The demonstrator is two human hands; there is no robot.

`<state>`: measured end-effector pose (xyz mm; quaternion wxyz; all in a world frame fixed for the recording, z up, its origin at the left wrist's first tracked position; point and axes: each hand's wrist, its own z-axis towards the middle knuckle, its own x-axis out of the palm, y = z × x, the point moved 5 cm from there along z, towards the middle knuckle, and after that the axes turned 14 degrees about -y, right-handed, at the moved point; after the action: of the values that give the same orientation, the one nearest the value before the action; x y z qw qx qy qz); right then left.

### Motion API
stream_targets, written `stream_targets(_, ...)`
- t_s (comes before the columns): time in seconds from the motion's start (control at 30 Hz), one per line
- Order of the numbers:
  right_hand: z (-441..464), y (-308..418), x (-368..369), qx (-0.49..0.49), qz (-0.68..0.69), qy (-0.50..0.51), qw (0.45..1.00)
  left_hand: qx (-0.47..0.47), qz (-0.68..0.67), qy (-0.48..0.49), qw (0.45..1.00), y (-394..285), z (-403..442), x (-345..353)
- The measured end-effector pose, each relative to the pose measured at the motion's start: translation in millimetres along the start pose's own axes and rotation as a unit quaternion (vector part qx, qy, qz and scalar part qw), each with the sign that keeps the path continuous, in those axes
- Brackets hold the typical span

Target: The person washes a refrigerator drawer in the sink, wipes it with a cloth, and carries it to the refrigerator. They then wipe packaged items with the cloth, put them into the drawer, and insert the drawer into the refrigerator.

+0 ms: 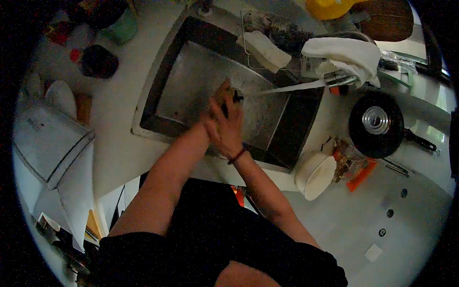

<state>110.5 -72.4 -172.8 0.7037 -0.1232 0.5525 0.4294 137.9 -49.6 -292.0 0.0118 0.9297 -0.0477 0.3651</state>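
Note:
Both my arms reach down into a metal sink [191, 71]. My right hand [227, 126], with a dark beaded bracelet [237, 155] at its wrist, lies over my left hand, its fingers stretched and somewhat apart. My left hand [206, 119] is mostly hidden beneath it, and its finger pose is unclear. By the fingertips is a small dark and yellowish patch [236, 95], too blurred to name. A stream of water [291, 88] runs from the metal faucet [339, 78] toward that spot, just right of my fingers.
A white cloth [339, 50] drapes over the faucet. A wire rack [246, 28] with a pale block [265, 50] stands behind the sink. To the right are a black pan [358, 129] with a glass-like lid and a white bowl [315, 177]. A dark container [99, 62] stands left.

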Motion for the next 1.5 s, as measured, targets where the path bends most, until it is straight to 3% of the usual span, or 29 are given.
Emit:
stream_targets(0.07, 9.4, 3.3, -8.7, -0.017, -0.068, 0.008, 0.997, -0.018, 0.0, 0.041, 0.999, 11.6, 11.3, 4.5)
stream_targets(0.13, 26.7, -14.5, -16.8, 0.058, -0.022, 0.057, 0.996, -0.017, 0.01, 0.043, 0.999, 13.9, 11.7, 7.2)
stream_targets(0.23, 4.1, -56.0, 9.4, -0.025, -0.053, -0.014, 0.998, -0.013, 0.046, 0.024, 0.999, 19.8, 3.5, 9.0)
stream_targets(0.33, 5.4, -95.0, 24.7, 0.081, -0.135, 0.041, 0.987, 0.027, 0.141, -0.047, 0.989, 19.7, -5.5, 7.0)
stream_targets(0.37, 5.4, -114.7, 31.6, 0.137, -0.102, 0.06, 0.983, 0.048, 0.193, -0.09, 0.976, 14.2, -8.2, 3.3)
stream_targets(0.43, -4.3, -166.1, 44.2, 0.288, 0.061, 0.103, 0.95, 0.016, 0.232, -0.052, 0.971, 6.4, -8.0, -3.3)
stream_targets(0.47, -12.4, -192.2, 48.6, 0.369, 0.177, 0.121, 0.904, 0.002, 0.255, -0.032, 0.966, 1.0, -7.7, -3.9)
stream_targets(0.53, -19.6, -212.0, 36.2, 0.433, 0.32, 0.124, 0.834, 0.013, 0.203, -0.058, 0.977, -26.7, -41.5, 15.5)
stream_targets(0.6, -3.9, -177.1, 4.9, 0.3, 0.303, 0.04, 0.904, 0.028, 0.179, -0.053, 0.982, -44.6, -60.1, 29.5)
stream_targets(0.67, -5.1, -139.1, -8.3, 0.229, 0.299, 0.021, 0.926, 0.043, 0.189, -0.016, 0.981, -52.5, -65.8, 37.5)
stream_targets(0.73, -8.6, -101.3, -6.7, 0.219, 0.321, 0.063, 0.919, 0.07, 0.228, -0.011, 0.971, -53.5, -81.9, 53.2)
stream_targets(0.8, -1.8, -98.1, -19.3, 0.282, 0.34, 0.062, 0.895, 0.121, 0.26, 0.016, 0.958, -63.0, -62.7, 49.4)
stream_targets(0.83, -1.1, -98.4, -22.0, 0.315, 0.35, 0.062, 0.88, 0.154, 0.274, 0.037, 0.949, -74.6, -19.3, 23.2)
stream_targets(0.87, -5.2, -107.0, -18.0, 0.393, 0.42, 0.032, 0.817, 0.185, 0.289, 0.058, 0.937, -84.0, 1.2, 9.5)
stream_targets(0.93, -9.7, -120.6, -8.4, 0.524, 0.541, -0.03, 0.657, 0.193, 0.309, 0.0, 0.931, -89.9, -18.5, 4.0)
stream_targets(1.03, 2.0, -90.4, -26.3, 0.546, 0.631, 0.008, 0.551, 0.085, 0.314, -0.003, 0.946, -47.0, -56.2, 12.5)
stream_targets(1.07, -3.3, -105.6, -16.3, 0.486, 0.566, 0.007, 0.666, 0.029, 0.31, 0.009, 0.95, -30.1, -62.3, 17.6)
stream_targets(1.1, -15.0, -128.6, 6.6, 0.418, 0.487, 0.006, 0.767, 0.037, 0.329, 0.014, 0.944, -28.7, -60.2, 20.3)
stream_targets(1.17, -17.7, -131.6, 8.9, 0.36, 0.392, 0.033, 0.846, 0.052, 0.367, 0.024, 0.929, -26.2, -54.9, 21.6)
stream_targets(1.27, -3.5, -101.1, -27.6, 0.403, 0.389, 0.078, 0.825, 0.183, 0.456, 0.069, 0.869, -39.2, -79.3, 47.3)
stream_targets(1.37, -4.8, -100.9, -33.3, 0.396, 0.4, 0.075, 0.823, 0.125, 0.403, 0.027, 0.906, -35.1, -96.9, 53.0)
stream_targets(1.47, -7.5, -109.2, -31.8, 0.371, 0.391, 0.104, 0.836, 0.209, 0.608, 0.072, 0.763, -33.0, -83.9, 46.6)
stream_targets(1.5, -8.4, -108.8, -34.8, 0.383, 0.396, 0.093, 0.829, 0.233, 0.604, 0.012, 0.762, -36.7, -68.8, 31.6)
